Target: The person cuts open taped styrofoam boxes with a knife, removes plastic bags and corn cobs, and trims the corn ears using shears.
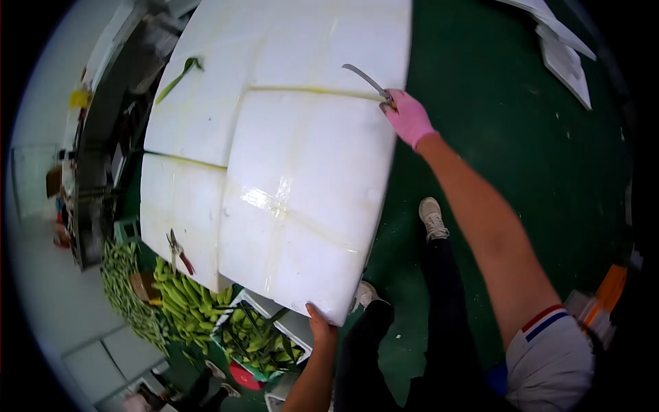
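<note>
My right hand (410, 119), in a pink glove, is closed round the handle of a curved knife (365, 77). Its blade points left over the white foam boxes, and the hand is at the right edge of the nearest one. My bare left hand (321, 325) grips the near corner of that white foam box (312, 178), thumb on top and fingers hidden beneath. Clear tape crosses the lid. Red-handled pruning shears (180, 253) lie on the box to the left. A green leaf strip (180, 79) rests on a farther box.
Green corn-like produce (185, 299) is heaped at the lower left, beside a crate of green leafy pieces (257, 340). Foam pieces (566, 62) lie on the green floor (494, 89) at the upper right. Another person's feet (223, 381) show at the lower left.
</note>
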Motion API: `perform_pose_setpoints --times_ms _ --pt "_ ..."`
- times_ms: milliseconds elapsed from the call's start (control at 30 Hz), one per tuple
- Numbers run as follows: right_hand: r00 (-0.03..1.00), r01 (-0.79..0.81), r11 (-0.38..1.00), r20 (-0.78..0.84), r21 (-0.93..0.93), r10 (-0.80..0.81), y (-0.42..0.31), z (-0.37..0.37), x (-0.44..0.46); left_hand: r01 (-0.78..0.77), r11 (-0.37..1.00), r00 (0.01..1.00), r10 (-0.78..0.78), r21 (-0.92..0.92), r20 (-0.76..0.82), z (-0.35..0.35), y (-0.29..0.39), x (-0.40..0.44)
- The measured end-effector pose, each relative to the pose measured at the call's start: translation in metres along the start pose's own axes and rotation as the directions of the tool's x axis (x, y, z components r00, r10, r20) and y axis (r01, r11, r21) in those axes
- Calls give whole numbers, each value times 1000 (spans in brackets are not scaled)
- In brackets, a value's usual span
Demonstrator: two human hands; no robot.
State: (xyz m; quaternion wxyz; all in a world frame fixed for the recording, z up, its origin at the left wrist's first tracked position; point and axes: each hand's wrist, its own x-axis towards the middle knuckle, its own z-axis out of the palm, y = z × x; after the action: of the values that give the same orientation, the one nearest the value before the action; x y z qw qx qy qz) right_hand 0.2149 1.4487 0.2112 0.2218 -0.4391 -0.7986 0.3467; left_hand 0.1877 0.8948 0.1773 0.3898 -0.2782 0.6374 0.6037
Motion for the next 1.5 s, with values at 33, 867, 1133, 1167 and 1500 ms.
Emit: perform_pose_setpoints --times_ms 33,867,1133,1167,1500 --pt "993 28 997 119 -68 -19 -9 6 21 -38 999 998 37 -9 -46 2 -3 0" --pt "829 -293 940 535 174 160 48 -16 -6 -17 925 949 -105 -380 -297 127 -85 -32" --pt "796 -317 926 589 206 141 25 74 70 -2 726 951 -212 -688 -226 189 -53 -52" --pt "784 -335 917 604 217 143 25 77 70 3 740 943 -227 -672 -245 189 -57 -53" --pt "666 -303 929 745 211 48 75 40 61 82 828 957 -221 -555 -188 242 -43 -53"
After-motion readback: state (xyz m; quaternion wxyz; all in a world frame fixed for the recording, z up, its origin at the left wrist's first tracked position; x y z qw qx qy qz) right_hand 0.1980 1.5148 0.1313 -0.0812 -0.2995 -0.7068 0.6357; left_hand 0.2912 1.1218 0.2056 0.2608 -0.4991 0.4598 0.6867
